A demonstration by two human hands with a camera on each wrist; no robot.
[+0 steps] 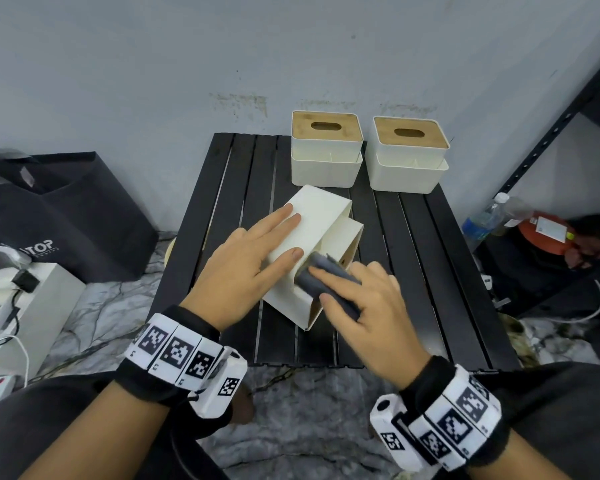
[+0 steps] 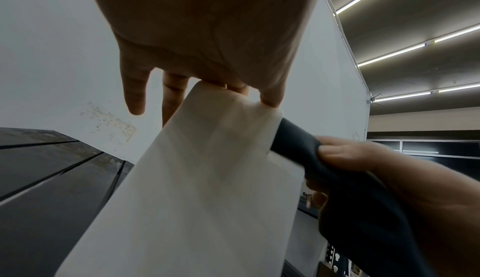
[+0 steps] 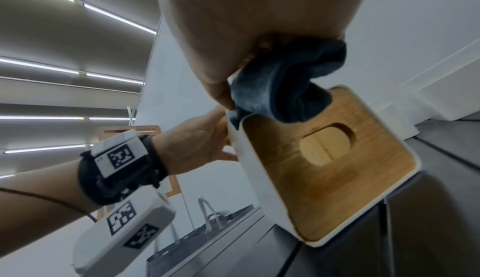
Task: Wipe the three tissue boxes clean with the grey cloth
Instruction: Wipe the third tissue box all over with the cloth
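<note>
One white tissue box with a wooden lid lies tipped on its side in the middle of the black slatted table. My left hand presses flat on its upturned white side, fingers straight. My right hand grips the bunched grey cloth against the box's near upper edge. The right wrist view shows the cloth at the rim by the wooden lid. In the left wrist view the cloth touches the box. Two more tissue boxes stand upright at the back.
A black bag and white equipment sit on the floor to the left. A black shelf frame, a water bottle and an orange item are on the right. A wall stands close behind the table.
</note>
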